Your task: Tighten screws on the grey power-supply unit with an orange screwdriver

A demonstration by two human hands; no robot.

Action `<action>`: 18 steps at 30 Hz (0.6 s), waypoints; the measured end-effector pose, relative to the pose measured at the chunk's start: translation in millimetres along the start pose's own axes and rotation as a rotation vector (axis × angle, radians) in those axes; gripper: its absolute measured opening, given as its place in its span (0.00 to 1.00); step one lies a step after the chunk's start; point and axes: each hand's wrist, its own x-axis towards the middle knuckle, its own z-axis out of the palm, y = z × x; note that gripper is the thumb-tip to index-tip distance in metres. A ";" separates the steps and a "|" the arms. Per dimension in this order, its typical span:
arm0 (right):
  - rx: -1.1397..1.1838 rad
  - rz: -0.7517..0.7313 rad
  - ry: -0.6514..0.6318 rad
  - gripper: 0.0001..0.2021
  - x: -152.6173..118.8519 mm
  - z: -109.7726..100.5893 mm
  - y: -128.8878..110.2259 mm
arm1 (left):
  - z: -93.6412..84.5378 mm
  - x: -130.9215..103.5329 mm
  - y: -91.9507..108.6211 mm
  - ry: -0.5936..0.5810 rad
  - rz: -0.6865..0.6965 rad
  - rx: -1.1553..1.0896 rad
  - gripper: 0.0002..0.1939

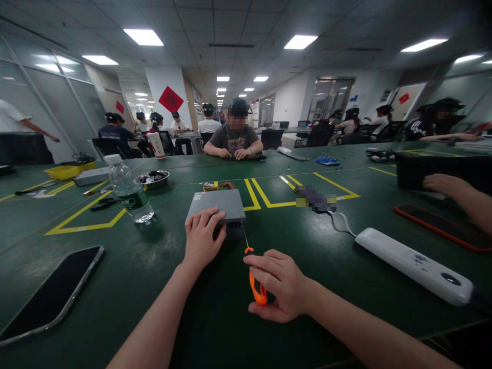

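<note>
A grey metal computer power supply lies on the green table, its bundle of coloured cables at the far side. My left hand grips its near left part, fingers on the top face and thumb by the front edge. In my right hand is an orange and black screwdriver, held by its handle between fingers and thumb. Its thin shaft points away from me, and the tip reaches the front right corner of the power supply. Whether the tip sits in a screw is too small to tell.
Left are a phone, a water bottle, a metal bowl and a yellow tray. Right are a white power strip and an orange-edged phone, near another person's hand. A person sits opposite.
</note>
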 end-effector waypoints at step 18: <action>0.079 0.046 -0.026 0.20 1.6 2.4 -4.2 | -0.9 0.1 0.0 -0.003 0.005 0.003 0.15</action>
